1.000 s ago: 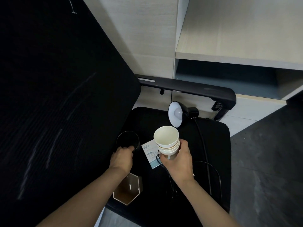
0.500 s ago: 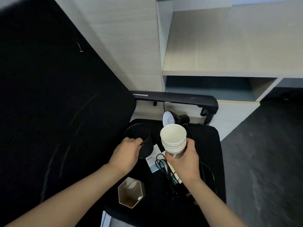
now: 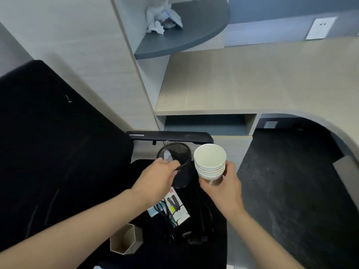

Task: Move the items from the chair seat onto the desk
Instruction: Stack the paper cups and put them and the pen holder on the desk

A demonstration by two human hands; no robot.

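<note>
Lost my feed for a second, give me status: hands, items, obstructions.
Left hand gripping mesh cup by the rim. Right hand holding paper cup stack. Desk ahead; chair armrest between.

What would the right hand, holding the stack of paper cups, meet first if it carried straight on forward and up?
Probably the chair's black armrest, which lies just beyond the right hand and its stack of paper cups. If the hand is already above it, the way to the desk looks free; depth is unclear.

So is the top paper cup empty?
Empty: the top cup of the paper cup stack in the right hand shows bare white inside.
</note>
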